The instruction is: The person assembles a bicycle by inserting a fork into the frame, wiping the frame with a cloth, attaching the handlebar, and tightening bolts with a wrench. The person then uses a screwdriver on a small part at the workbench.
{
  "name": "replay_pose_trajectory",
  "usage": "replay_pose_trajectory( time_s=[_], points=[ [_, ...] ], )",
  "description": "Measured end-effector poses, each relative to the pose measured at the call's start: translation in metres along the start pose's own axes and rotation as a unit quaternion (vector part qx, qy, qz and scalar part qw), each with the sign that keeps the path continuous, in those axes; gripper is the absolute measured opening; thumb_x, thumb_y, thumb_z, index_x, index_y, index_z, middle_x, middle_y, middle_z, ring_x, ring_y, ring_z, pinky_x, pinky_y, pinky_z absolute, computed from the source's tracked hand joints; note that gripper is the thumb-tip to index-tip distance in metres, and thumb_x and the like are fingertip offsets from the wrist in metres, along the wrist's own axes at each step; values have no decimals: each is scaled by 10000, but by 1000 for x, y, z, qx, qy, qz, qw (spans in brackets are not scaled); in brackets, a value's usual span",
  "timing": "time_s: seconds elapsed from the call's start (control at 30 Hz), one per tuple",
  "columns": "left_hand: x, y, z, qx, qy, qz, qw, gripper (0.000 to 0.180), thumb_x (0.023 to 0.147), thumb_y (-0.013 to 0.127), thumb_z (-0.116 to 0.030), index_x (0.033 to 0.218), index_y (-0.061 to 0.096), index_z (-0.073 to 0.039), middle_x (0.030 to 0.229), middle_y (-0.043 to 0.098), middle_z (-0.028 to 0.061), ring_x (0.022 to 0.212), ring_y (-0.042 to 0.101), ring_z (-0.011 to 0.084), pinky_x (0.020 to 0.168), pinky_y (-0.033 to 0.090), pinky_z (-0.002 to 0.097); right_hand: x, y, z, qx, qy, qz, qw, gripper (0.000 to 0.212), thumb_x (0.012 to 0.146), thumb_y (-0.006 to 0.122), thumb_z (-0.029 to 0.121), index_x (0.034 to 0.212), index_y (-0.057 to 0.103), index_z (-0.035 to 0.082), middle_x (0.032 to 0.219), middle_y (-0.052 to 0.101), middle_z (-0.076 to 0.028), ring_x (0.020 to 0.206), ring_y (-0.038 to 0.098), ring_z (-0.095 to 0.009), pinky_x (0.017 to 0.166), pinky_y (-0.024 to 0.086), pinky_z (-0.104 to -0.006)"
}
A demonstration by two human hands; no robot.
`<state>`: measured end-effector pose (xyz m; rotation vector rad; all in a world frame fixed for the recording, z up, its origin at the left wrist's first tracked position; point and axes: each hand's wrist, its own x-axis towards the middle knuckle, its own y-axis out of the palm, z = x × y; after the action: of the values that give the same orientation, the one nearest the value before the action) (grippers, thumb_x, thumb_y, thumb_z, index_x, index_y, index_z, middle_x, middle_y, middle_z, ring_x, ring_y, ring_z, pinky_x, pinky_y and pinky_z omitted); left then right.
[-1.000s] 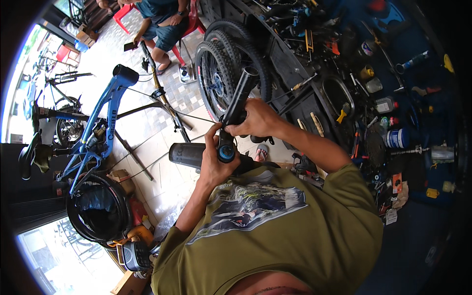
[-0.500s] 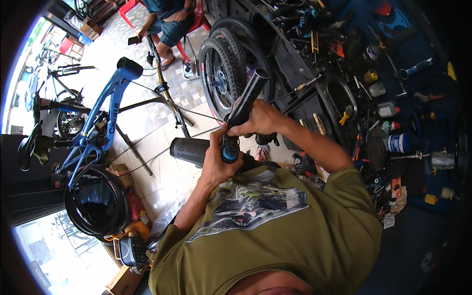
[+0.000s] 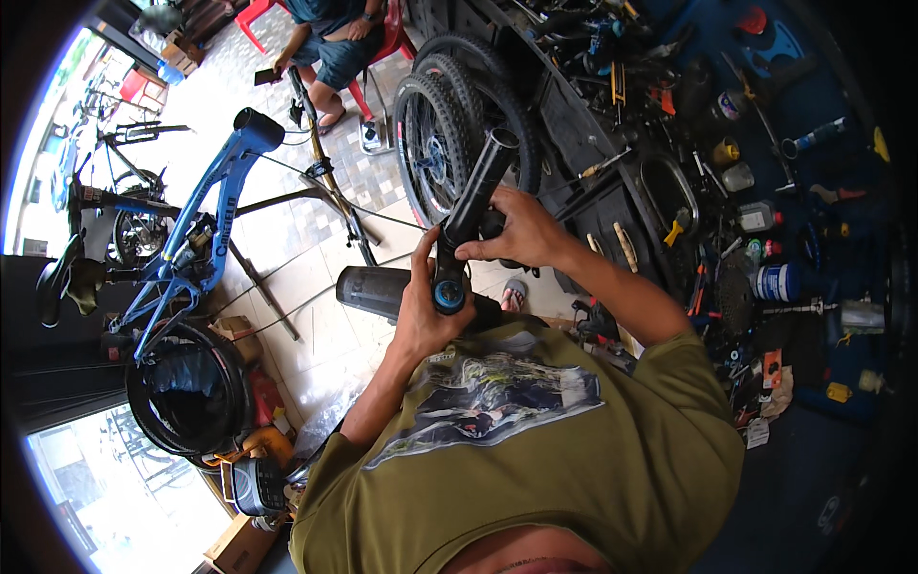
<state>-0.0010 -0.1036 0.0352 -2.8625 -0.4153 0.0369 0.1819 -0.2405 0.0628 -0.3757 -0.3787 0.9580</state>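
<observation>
I hold what looks like a black bicycle suspension fork [image 3: 475,196] in front of my chest, its open-ended steerer tube slanting up and away to the right. My left hand [image 3: 427,311] is wrapped round the crown, beside a round blue-ringed cap [image 3: 447,296]. With the thumb against the base of the tube, my right hand [image 3: 521,230] grips from the right side; its fingertips are partly hidden behind the dark parts. A wide black cylindrical piece [image 3: 371,291] sticks out to the left beyond my left hand; how it joins the fork is hidden.
A blue bike frame [image 3: 212,206] hangs at left, with cables trailing across to the middle. Bicycle wheels [image 3: 430,143] lean against a dark bench [image 3: 583,124] laden with tools. A seated person [image 3: 335,57] holds a phone at the far side. Tyres [image 3: 182,387] lie at lower left.
My right hand has shifted slightly to the right around the tube, its fingers now showing beside it. My left hand stays on the crown. The view has shifted a little.
</observation>
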Motion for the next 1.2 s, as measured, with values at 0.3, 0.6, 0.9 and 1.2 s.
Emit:
replay_pose_trajectory(
  time_s=[0.3,0.6,0.9,1.2],
  points=[
    [4,1,-14,28,-11,15,999,955,834,724,-28,1621,185,-67,1028,662,128,921,674,195,824,536,338,-5,-1,-1,87,67,10,994,539,745,916,300,1147,684,26,1074,689,-105,970,676,-209,891,526,-349],
    [11,3,-15,19,-56,25,998,1099,773,680,44,1656,37,-76,1141,691,177,1013,696,236,876,550,350,13,-65,20,111,29,-75,991,573,777,905,375,1178,674,37,1016,691,-46,929,671,-157,840,551,-312],
    [17,7,-14,103,-59,16,993,952,763,772,-77,1568,274,23,908,703,91,842,697,174,789,542,307,16,-235,-17,475,-112,-159,858,607,973,690,457,1349,595,-10,1153,683,-93,1023,715,-235,904,623,-419],
    [17,5,3,50,-77,-48,995,784,760,751,-68,1438,369,33,967,745,151,884,714,192,817,550,321,3,-235,-126,600,-104,-173,774,625,936,728,537,1246,654,0,1120,672,-91,1003,666,-197,855,580,-344]
  ],
)
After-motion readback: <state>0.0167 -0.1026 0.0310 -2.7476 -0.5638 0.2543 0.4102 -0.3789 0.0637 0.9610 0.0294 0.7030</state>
